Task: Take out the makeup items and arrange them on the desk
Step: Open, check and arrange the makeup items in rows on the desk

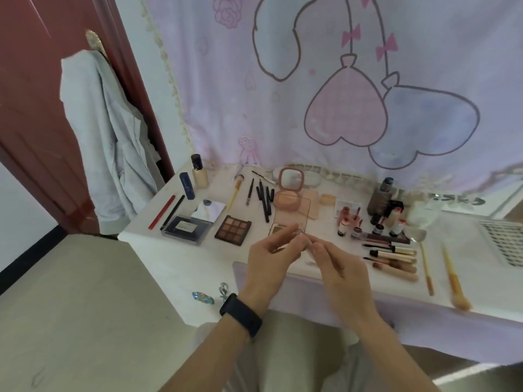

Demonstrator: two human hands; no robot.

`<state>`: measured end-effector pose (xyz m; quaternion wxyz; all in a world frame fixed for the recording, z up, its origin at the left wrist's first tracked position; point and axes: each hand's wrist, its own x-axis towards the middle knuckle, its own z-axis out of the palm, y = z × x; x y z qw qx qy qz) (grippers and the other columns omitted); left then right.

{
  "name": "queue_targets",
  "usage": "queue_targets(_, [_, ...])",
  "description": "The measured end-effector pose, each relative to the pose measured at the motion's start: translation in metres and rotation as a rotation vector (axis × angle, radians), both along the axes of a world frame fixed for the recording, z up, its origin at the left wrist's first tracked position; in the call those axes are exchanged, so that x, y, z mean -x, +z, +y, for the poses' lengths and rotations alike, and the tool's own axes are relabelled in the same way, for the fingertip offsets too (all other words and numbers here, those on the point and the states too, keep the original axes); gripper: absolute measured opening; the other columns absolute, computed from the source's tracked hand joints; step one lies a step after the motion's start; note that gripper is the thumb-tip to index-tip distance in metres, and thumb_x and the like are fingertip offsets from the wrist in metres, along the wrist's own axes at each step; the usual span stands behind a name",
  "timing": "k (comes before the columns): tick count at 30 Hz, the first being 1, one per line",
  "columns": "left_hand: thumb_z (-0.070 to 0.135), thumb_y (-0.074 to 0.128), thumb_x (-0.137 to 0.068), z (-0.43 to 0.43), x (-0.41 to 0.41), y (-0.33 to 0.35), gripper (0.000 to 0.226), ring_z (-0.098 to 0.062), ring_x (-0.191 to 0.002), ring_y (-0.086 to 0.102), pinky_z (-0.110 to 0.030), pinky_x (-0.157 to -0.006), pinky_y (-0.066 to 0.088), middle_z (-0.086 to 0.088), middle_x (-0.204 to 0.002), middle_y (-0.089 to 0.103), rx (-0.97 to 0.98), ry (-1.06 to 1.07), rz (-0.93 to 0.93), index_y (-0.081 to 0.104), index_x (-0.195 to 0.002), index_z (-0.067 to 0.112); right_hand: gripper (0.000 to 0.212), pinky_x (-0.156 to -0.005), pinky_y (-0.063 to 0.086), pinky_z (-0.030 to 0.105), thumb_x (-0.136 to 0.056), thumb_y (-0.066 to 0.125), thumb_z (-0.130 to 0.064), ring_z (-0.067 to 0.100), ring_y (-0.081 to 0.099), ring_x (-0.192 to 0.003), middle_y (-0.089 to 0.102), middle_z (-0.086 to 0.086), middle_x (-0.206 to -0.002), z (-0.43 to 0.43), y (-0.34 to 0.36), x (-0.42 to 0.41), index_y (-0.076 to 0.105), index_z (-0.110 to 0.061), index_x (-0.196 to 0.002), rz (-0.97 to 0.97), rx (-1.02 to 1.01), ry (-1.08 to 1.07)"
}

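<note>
Above the front of the white desk point(175, 267), the left hand point(271, 256) and right hand point(342, 270) both pinch a slim clear-tipped makeup stick point(302, 234); its long axis slants back toward the right wrist, just short of the brown eyeshadow palette point(233, 230)

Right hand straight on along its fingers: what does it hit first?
Right hand likely meets the left hand, pinching the same small clear item; beyond, the pink palette; depth unclear.
</note>
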<state>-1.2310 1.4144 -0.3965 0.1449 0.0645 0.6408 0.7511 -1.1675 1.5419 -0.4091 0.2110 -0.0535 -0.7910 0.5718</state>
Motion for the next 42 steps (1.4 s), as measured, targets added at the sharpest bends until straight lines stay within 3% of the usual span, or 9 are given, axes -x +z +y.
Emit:
queue_targets(5, [0.046,0.079,-0.071,0.006,-0.009,-0.004,0.058,-0.018,-0.104,0.072,-0.037,-0.095,0.056,-0.003,-0.108,0.076,0.005,0.007,0.035,0.071,-0.121,0.019,0.028,-0.09,0.053,0.019,-0.105,0.05,-0.02,-0.003,0.066,-0.108,0.072,-0.025,-0.11,0.004,-0.004,-0.004,0.07,-0.033,-0.12,0.009,-0.03,-0.023])
queue_targets(8, [0.052,0.076,-0.063,0.008,-0.01,-0.005,0.058,-0.017,-0.103,0.072,-0.031,-0.091,0.057,-0.002,-0.107,0.076,0.0,0.016,0.024,0.071,-0.115,0.027,0.025,-0.088,0.052,0.018,-0.104,0.051,-0.022,-0.002,0.066,-0.104,0.071,-0.028,-0.107,0.008,-0.005,-0.003,0.068,-0.034,-0.118,-0.017,-0.088,0.011])
queue_targets(12, [0.037,0.08,-0.081,0.004,-0.008,-0.008,0.048,-0.024,-0.105,0.072,-0.04,-0.095,0.056,-0.011,-0.112,0.074,-0.005,-0.067,-0.033,0.068,-0.123,0.018,0.019,-0.087,0.054,0.018,-0.099,0.06,-0.032,-0.003,0.068,-0.101,0.073,-0.025,-0.102,0.019,0.0,-0.003,0.067,-0.033,-0.117,-0.115,-0.08,0.124])
queue_targets(17, [0.028,0.074,-0.087,0.0,-0.006,-0.008,0.04,-0.024,-0.106,0.071,-0.038,-0.089,0.06,-0.006,-0.118,0.072,0.067,-0.122,0.018,0.068,-0.126,0.022,0.02,-0.069,0.047,0.012,-0.103,0.051,-0.03,0.001,0.068,-0.08,0.071,-0.022,-0.079,0.023,0.004,-0.004,0.068,-0.037,-0.109,-0.056,-0.197,0.058])
queue_targets(21, [0.026,0.061,-0.097,-0.005,-0.004,-0.003,0.034,-0.026,-0.104,0.072,-0.04,-0.094,0.057,-0.008,-0.116,0.073,-0.022,-0.119,-0.06,0.066,-0.129,0.014,0.026,-0.072,0.044,0.004,-0.099,0.057,-0.03,-0.009,0.067,-0.088,0.071,-0.029,-0.099,0.013,0.005,-0.005,0.07,-0.032,-0.121,0.039,-0.249,0.046])
queue_targets(25, [0.02,0.066,-0.095,-0.013,-0.001,0.001,0.035,-0.021,-0.103,0.073,-0.034,-0.092,0.058,-0.006,-0.115,0.074,0.01,-0.146,-0.01,0.065,-0.13,0.018,0.033,-0.072,0.043,0.002,-0.098,0.051,-0.037,-0.013,0.065,-0.093,0.068,-0.03,-0.104,0.009,0.003,-0.002,0.068,-0.03,-0.126,0.08,-0.288,0.037])
queue_targets(31, [0.013,0.065,-0.095,-0.007,-0.002,-0.007,0.037,-0.018,-0.099,0.073,-0.04,-0.092,0.059,0.002,-0.107,0.076,0.075,-0.008,0.118,0.065,-0.131,0.017,0.031,-0.073,0.045,0.006,-0.104,0.044,-0.037,-0.006,0.066,-0.087,0.072,-0.019,-0.098,-0.003,-0.004,0.005,0.063,-0.034,-0.128,0.086,-0.32,0.024])
queue_targets(37, [0.014,0.063,-0.095,-0.003,0.001,-0.014,0.042,-0.014,-0.098,0.073,-0.042,-0.095,0.057,0.004,-0.11,0.076,0.093,0.069,0.119,0.06,-0.137,0.016,0.036,-0.077,0.056,0.032,-0.107,0.037,-0.04,0.007,0.07,-0.089,0.075,-0.011,-0.102,-0.016,-0.012,0.015,0.062,-0.028,-0.13,0.077,-0.34,-0.018])
queue_targets(42, [0.021,0.065,-0.095,-0.011,0.009,-0.013,0.041,-0.013,-0.1,0.073,-0.042,-0.096,0.056,0.006,-0.112,0.075,0.165,0.038,0.141,0.062,-0.136,0.019,0.041,-0.082,0.056,0.025,-0.101,0.038,-0.048,0.003,0.07,-0.095,0.075,-0.012,-0.104,-0.012,-0.005,0.018,0.06,-0.031,-0.132,-0.056,-0.274,0.088])
